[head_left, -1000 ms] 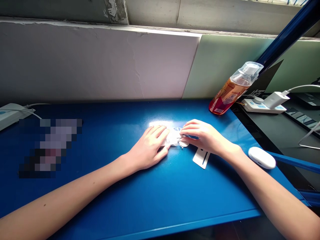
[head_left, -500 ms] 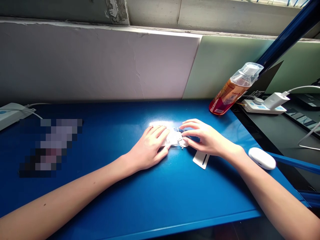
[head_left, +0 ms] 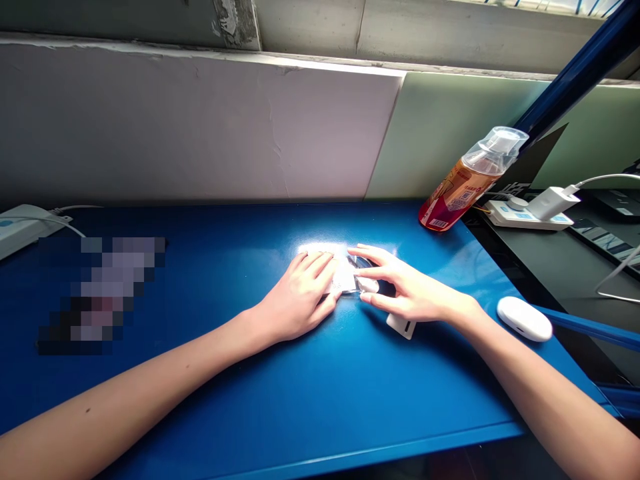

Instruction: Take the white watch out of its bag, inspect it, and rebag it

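Note:
On the blue table, my left hand (head_left: 303, 293) is pressed down over a small flat white packet (head_left: 345, 275) and holds it in place. Its fingers lie together at the far side and its thumb runs along the near edge. Just to the right, my right hand (head_left: 400, 283) has its fingers spread, the tips at the packet's right end. A small rounded white piece (head_left: 369, 285) shows between those fingers; whether they touch it I cannot tell. Partly under the right hand lies a white card with a dark slot (head_left: 401, 327).
A tilted bottle of reddish liquid (head_left: 457, 190) with a clear cap is at the back right. A white oval case (head_left: 525, 319) lies near the right edge. Power strips (head_left: 527, 215) sit at both sides. A pixelated patch (head_left: 107, 293) covers something at the left.
My right hand has shifted slightly left and nearer, its fingers spreading wider and covering more of the card. The left hand has stayed on the packet.

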Motion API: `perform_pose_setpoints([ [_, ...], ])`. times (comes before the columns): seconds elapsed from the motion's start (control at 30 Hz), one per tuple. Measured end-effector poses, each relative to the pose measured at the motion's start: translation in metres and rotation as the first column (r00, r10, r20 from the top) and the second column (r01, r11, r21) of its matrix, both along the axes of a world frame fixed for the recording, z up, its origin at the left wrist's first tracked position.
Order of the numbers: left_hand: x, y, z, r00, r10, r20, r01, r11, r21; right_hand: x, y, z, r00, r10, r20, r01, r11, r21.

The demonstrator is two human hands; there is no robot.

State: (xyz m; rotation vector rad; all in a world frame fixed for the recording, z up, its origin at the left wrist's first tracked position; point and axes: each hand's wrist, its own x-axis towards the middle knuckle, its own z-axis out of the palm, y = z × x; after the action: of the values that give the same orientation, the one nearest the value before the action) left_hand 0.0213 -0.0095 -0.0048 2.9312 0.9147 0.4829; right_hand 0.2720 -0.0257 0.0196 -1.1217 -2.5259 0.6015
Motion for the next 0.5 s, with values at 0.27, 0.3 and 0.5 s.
perform_pose_setpoints([
  [0.27, 0.003, -0.001, 0.002, 0.991, 0.021, -0.135, -0.017, 0.999, 0.031, 0.014, 0.014, -0.004, 0.985, -0.170, 0.016, 0.157, 0.940, 0.301],
  [0.3, 0.003, -0.002, 0.002, 0.991, 0.022, -0.133, -0.019, 1.000, 0.023, 0.015, 0.015, -0.005, 0.985, -0.172, 0.015, 0.158, 0.933, 0.322],
  [0.5, 0.002, -0.001, 0.003, 0.994, 0.008, -0.106, -0.007, 1.000, 0.010, 0.007, 0.010, 0.001, 0.988, -0.098, -0.122, 0.123, 0.968, 0.220],
])
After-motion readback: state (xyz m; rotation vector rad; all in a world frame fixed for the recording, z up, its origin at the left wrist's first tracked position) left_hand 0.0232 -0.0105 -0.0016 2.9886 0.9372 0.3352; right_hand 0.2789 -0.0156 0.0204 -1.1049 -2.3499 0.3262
